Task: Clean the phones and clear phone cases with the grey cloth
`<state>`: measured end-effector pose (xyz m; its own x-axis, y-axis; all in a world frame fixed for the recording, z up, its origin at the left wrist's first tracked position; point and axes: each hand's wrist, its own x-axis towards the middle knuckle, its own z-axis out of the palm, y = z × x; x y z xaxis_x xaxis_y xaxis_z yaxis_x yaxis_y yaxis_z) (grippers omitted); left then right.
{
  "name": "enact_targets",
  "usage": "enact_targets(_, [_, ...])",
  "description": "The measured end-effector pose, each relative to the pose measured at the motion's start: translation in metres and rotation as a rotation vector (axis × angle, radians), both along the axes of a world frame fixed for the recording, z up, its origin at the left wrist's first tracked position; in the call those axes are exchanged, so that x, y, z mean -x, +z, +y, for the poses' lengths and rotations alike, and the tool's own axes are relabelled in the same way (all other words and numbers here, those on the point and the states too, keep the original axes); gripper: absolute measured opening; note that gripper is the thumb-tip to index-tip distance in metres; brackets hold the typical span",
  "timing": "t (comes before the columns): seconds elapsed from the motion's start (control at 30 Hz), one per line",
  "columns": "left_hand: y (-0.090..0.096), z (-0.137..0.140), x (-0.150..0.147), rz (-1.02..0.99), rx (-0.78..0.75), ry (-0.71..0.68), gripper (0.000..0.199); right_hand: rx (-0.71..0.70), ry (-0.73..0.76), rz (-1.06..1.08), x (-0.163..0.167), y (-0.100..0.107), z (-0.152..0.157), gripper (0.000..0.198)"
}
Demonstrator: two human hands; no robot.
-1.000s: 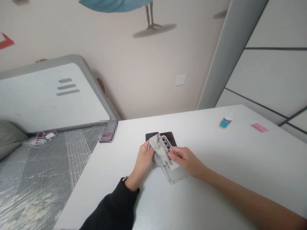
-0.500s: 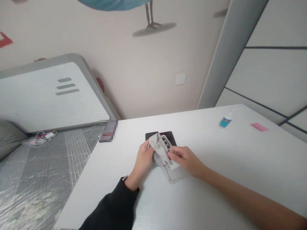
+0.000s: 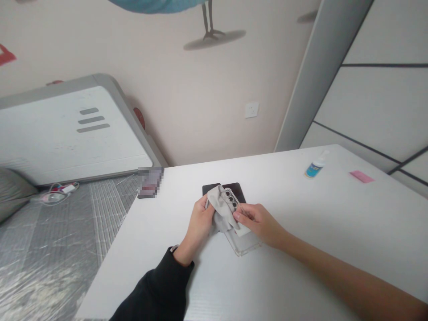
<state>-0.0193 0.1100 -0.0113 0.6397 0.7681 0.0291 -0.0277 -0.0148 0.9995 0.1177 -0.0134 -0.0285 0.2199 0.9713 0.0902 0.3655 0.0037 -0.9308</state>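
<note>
My left hand [image 3: 201,214] is closed on a light grey cloth [image 3: 220,203], which drapes over a pale phone [image 3: 244,230] with three round dark camera openings near its top. The fingers of my right hand [image 3: 256,218] grip the phone's right edge. A clear phone case [image 3: 239,247] shows below the phone, its lower corner near the table surface. I cannot tell whether phone and case are joined, since the cloth and fingers cover much of both. Behind the cloth lies a flat black object [image 3: 236,191], partly hidden.
The white table [image 3: 160,249] bears a small bottle with a blue label [image 3: 314,169] and a pink packet [image 3: 361,176] on the right. A blurred-out flat item [image 3: 150,183] lies at the left corner. A wall socket [image 3: 252,110] sits beyond the table.
</note>
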Motion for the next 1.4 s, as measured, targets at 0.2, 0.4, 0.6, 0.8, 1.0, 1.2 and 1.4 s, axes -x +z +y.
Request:
enact_targets(0.2, [0.003,-0.001,0.0,-0.005,0.007,-0.002,0.029,-0.002,-0.005,0.006,0.001,0.001,-0.001,0.036])
enact_targets(0.4, [0.002,-0.002,0.0,-0.008,0.007,0.008,0.031,-0.018,-0.047,0.02,0.001,0.001,-0.001,0.04])
enact_targets(0.6, [-0.002,0.0,-0.001,-0.015,0.015,-0.025,0.035,-0.046,-0.123,0.018,0.001,-0.001,-0.002,0.038])
enact_targets(0.8, [-0.006,-0.006,-0.002,-0.012,0.094,-0.112,0.042,-0.045,-0.187,0.014,0.002,-0.001,-0.005,0.042])
enact_targets(1.0, [-0.006,-0.011,-0.003,-0.031,0.102,-0.079,0.038,0.019,-0.198,0.028,-0.001,-0.004,-0.005,0.049])
enact_targets(1.2, [-0.006,-0.009,-0.005,-0.111,0.11,0.071,0.037,0.11,-0.093,0.161,0.002,-0.002,-0.005,0.053])
enact_targets(1.4, [-0.004,-0.016,-0.006,-0.063,0.183,-0.064,0.044,0.047,-0.245,0.042,0.0,-0.007,-0.006,0.051])
